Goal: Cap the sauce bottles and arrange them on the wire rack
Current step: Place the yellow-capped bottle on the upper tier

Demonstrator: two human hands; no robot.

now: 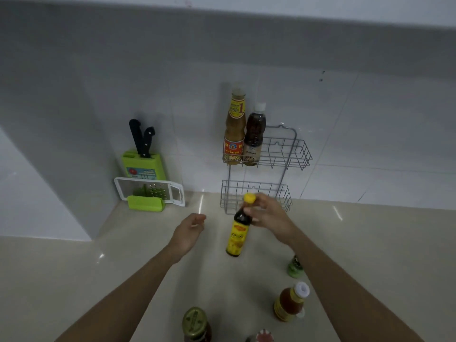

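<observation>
On the beige counter (148, 280), just before the two-tier wire rack (283, 154), I see my right hand (269, 215) closed around the neck of a dark sauce bottle with yellow cap and yellow label (238, 233). My left hand (188, 230) hangs beside it, loosely curled, holding nothing. Two capped bottles (243, 134) stand in the upper basket.

Dim kitchen corner with a tiled wall and a glossy bench.

Large pale grey wall tiles (370, 124) rise behind the beige bench (74, 280), which catches small glints of light. At left a green knife block (144, 166) holds two black-handled knives, a white grater (150, 191) leaning before it.
</observation>
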